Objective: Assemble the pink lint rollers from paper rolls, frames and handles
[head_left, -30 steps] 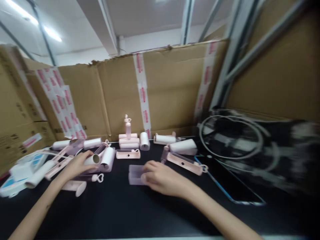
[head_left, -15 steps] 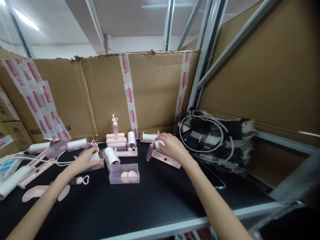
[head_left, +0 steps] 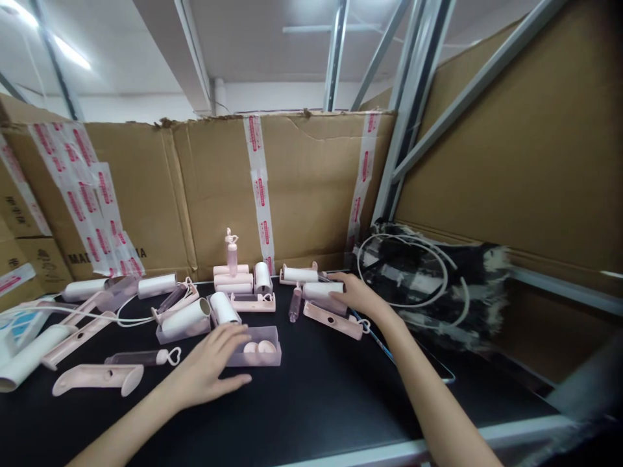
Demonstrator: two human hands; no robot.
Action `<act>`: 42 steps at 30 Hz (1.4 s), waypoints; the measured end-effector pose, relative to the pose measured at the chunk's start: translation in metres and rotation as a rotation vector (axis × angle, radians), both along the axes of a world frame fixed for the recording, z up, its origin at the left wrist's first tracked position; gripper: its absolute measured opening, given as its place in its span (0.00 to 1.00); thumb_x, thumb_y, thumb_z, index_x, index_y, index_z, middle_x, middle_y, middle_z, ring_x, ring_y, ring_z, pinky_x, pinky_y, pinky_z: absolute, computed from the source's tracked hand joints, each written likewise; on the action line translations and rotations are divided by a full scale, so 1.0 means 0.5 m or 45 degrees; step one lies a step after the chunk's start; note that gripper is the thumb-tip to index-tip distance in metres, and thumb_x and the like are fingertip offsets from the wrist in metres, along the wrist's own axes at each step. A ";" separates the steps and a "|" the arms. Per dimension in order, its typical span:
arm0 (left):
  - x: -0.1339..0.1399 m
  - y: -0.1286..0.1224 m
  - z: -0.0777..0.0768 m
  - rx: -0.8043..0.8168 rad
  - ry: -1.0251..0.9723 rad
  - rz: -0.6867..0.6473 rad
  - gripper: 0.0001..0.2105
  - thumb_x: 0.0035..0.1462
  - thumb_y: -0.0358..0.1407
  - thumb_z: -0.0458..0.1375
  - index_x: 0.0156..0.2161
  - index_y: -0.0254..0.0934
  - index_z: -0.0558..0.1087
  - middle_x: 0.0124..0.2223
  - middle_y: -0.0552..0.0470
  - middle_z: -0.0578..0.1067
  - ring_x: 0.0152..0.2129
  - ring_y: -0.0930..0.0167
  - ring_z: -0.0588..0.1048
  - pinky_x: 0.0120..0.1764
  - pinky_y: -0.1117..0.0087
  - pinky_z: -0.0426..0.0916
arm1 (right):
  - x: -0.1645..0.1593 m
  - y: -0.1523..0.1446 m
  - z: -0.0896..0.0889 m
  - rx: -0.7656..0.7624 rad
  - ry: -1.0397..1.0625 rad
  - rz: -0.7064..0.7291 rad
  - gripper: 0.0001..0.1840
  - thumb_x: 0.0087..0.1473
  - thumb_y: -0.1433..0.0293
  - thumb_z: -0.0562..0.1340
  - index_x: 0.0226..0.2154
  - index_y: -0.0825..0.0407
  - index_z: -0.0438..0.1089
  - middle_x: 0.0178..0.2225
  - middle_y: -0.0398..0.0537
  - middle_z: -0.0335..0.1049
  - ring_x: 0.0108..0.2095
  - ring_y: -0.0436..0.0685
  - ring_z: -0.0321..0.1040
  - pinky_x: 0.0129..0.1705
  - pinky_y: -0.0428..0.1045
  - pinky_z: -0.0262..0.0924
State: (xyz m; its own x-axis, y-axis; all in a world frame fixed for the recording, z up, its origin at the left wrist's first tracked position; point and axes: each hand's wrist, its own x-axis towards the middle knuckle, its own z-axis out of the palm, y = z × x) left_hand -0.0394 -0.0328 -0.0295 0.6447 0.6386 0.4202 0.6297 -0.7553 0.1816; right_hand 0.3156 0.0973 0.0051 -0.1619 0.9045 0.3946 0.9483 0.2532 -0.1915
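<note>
My left hand (head_left: pixel 211 366) hovers with fingers spread at the near left side of a clear lilac box (head_left: pixel 265 359), partly covering it. Two round pale pink pieces (head_left: pixel 266 347) lie inside that box. Behind my fingers a white roll (head_left: pixel 224 308) leans. Another white roll (head_left: pixel 187 316) rests on a lilac box further left. My right hand (head_left: pixel 360 295) has its fingers and thumb around the right end of a white roll (head_left: pixel 321 290) lying on the table. Beside it are a pink holder bar (head_left: pixel 333 321) and a small purple-tinted bottle (head_left: pixel 294 305).
Pink holders, rolls and a heart-topped bottle (head_left: pixel 232 258) stand along the cardboard wall (head_left: pixel 219 188). At left lie a curved pink holder (head_left: pixel 97 378) and a heart-ended tube (head_left: pixel 139 358). A coiled white cable (head_left: pixel 442 266) rests on a black-and-white bundle, with a metal post behind.
My left hand has let go of the white roll at left and moved right to the lilac box, fingers spreading. My right hand has shifted to the right end of its roll.
</note>
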 end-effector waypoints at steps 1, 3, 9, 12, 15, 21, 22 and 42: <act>0.009 -0.001 -0.008 -0.016 0.016 -0.030 0.19 0.56 0.39 0.52 0.53 0.40 0.60 0.52 0.45 0.67 0.51 0.63 0.64 0.55 0.56 0.58 | 0.002 -0.002 0.001 -0.008 0.000 0.028 0.23 0.42 0.77 0.60 0.45 0.56 0.69 0.40 0.52 0.70 0.38 0.56 0.68 0.42 0.47 0.60; 0.018 0.000 -0.022 -0.025 0.040 -0.062 0.15 0.58 0.34 0.49 0.52 0.40 0.62 0.48 0.47 0.71 0.48 0.65 0.68 0.57 0.53 0.54 | 0.005 -0.007 0.006 0.006 0.009 0.055 0.23 0.39 0.76 0.62 0.43 0.55 0.70 0.40 0.52 0.71 0.40 0.59 0.68 0.44 0.50 0.59; 0.023 0.000 -0.027 0.053 -0.034 -0.030 0.20 0.57 0.36 0.51 0.55 0.39 0.57 0.51 0.45 0.68 0.51 0.63 0.65 0.57 0.53 0.54 | -0.029 -0.049 0.049 0.332 0.396 0.085 0.22 0.48 0.64 0.60 0.47 0.52 0.65 0.46 0.53 0.68 0.44 0.61 0.66 0.45 0.53 0.61; 0.022 -0.006 -0.019 0.128 -0.146 0.030 0.27 0.56 0.40 0.54 0.58 0.39 0.52 0.55 0.42 0.65 0.55 0.60 0.60 0.57 0.53 0.55 | -0.070 -0.075 0.061 0.408 0.709 0.279 0.22 0.50 0.60 0.60 0.46 0.52 0.65 0.46 0.52 0.67 0.42 0.59 0.67 0.39 0.51 0.65; 0.019 -0.012 -0.016 0.107 -0.185 0.044 0.25 0.57 0.39 0.53 0.58 0.40 0.53 0.55 0.43 0.65 0.55 0.61 0.60 0.57 0.52 0.53 | -0.110 -0.098 0.062 0.274 0.759 0.458 0.20 0.48 0.60 0.62 0.43 0.52 0.67 0.43 0.51 0.69 0.41 0.58 0.67 0.41 0.52 0.65; 0.027 -0.027 0.007 -0.294 -0.623 0.109 0.32 0.54 0.44 0.55 0.60 0.41 0.47 0.61 0.41 0.56 0.57 0.58 0.56 0.57 0.52 0.53 | -0.212 -0.157 0.045 -0.136 1.148 0.863 0.19 0.48 0.60 0.63 0.41 0.51 0.67 0.41 0.50 0.69 0.41 0.57 0.67 0.41 0.51 0.64; 0.028 -0.030 0.015 -0.400 -0.726 0.092 0.34 0.53 0.45 0.55 0.60 0.41 0.46 0.61 0.41 0.56 0.56 0.58 0.57 0.56 0.54 0.55 | -0.230 -0.166 0.041 -0.203 1.182 0.970 0.20 0.47 0.60 0.64 0.42 0.51 0.66 0.42 0.50 0.69 0.41 0.57 0.67 0.41 0.50 0.64; 0.027 -0.049 -0.058 -0.849 -0.556 0.114 0.31 0.44 0.42 0.63 0.54 0.41 0.60 0.55 0.45 0.67 0.55 0.57 0.60 0.56 0.54 0.54 | -0.296 -0.130 0.022 -0.244 0.092 1.250 0.05 0.49 0.70 0.63 0.31 0.54 0.68 0.51 0.54 0.63 0.51 0.59 0.61 0.50 0.53 0.58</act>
State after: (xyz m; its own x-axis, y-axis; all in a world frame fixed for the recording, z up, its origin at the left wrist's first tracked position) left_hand -0.0257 -0.0575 -0.0584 0.4443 0.8857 0.1343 0.4510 -0.3507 0.8207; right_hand 0.1674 0.0324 0.0159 -0.8521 0.4326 0.2947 0.3204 0.8762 -0.3599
